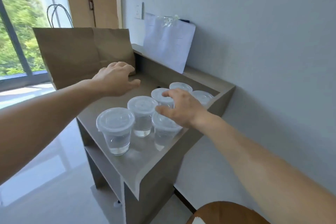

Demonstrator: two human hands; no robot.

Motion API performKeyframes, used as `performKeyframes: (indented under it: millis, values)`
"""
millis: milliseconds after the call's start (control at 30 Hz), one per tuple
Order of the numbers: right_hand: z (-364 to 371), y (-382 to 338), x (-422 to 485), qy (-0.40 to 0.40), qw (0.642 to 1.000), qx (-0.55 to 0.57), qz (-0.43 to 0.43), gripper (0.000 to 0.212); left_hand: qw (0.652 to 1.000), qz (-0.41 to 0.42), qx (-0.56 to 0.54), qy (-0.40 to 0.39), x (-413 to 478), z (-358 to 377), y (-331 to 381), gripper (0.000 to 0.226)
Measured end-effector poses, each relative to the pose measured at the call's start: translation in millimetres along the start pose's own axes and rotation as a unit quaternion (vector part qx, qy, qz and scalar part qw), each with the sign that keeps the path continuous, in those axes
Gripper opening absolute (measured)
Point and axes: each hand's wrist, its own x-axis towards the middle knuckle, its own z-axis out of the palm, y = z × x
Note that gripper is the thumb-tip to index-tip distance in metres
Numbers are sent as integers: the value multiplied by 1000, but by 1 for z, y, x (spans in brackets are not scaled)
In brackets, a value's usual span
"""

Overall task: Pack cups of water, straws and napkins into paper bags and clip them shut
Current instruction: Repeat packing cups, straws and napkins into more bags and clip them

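Several clear lidded cups of water stand on a small grey desk (138, 165). The nearest cup (116, 129) is at the front left, and another cup (142, 114) stands behind it. My right hand (181, 109) hovers over the middle of the group. Its fingertips touch the lid of one cup (157, 94) and its thumb is spread beside that cup, not closed round it. A brown paper bag (76, 54) with dark cord handles stands at the desk's far left. My left hand (116, 76) rests with loose fingers against the bag's lower right corner.
White flat paper (167, 43) with crinkled clear plastic on top leans against the wall on the desk's raised back ledge. The wall is close on the right, with a socket plate (139, 11) on it. A window is at the left, and a brown rounded object (227, 212) lies at the bottom.
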Motion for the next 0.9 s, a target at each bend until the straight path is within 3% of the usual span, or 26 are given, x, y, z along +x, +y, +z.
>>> performKeyframes:
  millis: [267,400,500,700,900]
  values:
    - [48,-73,48,-112,989,-14,-98,81,996,-82,7,-15,-18,-5,-88,60]
    - [66,-93,56,-196,962,-124,-143,106,994,-109,7,-25,-28,-2,-114,61]
    - [75,-96,60,-235,948,-164,-140,111,992,-122,5,-33,-29,3,-126,61]
    - [71,-103,56,-185,959,-153,-150,101,996,-88,-3,-25,-13,1,-117,62]
    - [-17,-94,26,-118,987,10,-105,96,999,-7,-22,28,28,-32,-65,59]
